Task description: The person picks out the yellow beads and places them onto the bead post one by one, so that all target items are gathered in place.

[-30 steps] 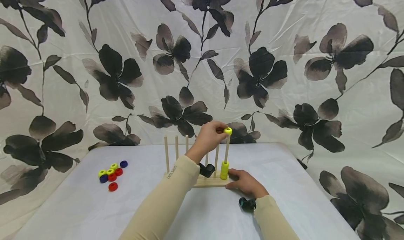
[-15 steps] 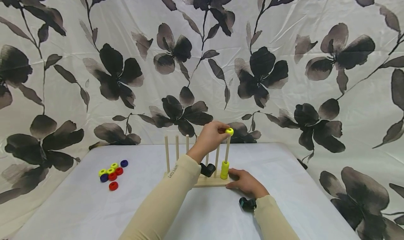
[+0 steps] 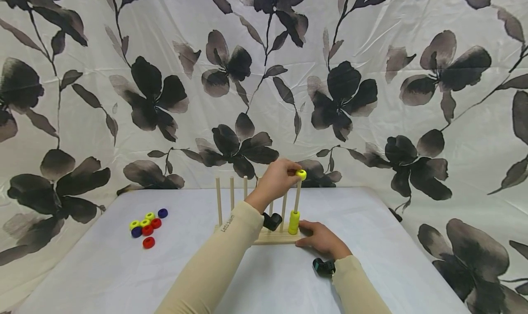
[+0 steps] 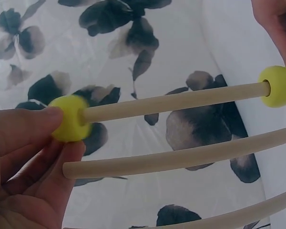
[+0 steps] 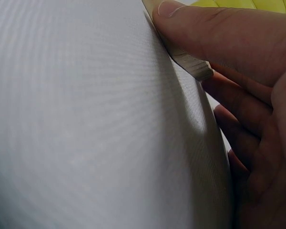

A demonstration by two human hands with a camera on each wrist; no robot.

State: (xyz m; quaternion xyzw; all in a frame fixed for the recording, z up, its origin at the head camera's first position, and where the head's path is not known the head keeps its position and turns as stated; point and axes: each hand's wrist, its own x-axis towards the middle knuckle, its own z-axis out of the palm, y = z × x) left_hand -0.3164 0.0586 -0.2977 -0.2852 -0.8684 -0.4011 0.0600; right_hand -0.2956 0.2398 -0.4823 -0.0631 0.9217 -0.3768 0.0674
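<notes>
My left hand (image 3: 277, 180) pinches a yellow ring (image 3: 301, 175) between thumb and fingertips at the top of the rightmost peg (image 3: 297, 197). In the left wrist view, that peg's tip meets the held yellow ring (image 4: 70, 119), and the fingers lie close to the neighbouring peg's end (image 4: 69, 170). Lower on the same peg is a stack of yellow rings (image 3: 294, 223), at the base. My right hand (image 3: 323, 238) grips the right end of the wooden peg rack (image 3: 274, 238); in the right wrist view the thumb (image 5: 195, 28) lies along its edge, other fingers behind.
Left on the white table (image 3: 103, 277) lie loose rings: yellow ones (image 3: 134, 224), red ones (image 3: 149, 242) and blue ones (image 3: 162, 213). Several bare pegs (image 3: 219, 201) stand on the rack's left. A floral cloth (image 3: 264, 98) hangs behind the table.
The held yellow ring has shifted slightly right and down at the peg's tip, and its hole no longer shows as clearly. The right hand keeps its place on the rack.
</notes>
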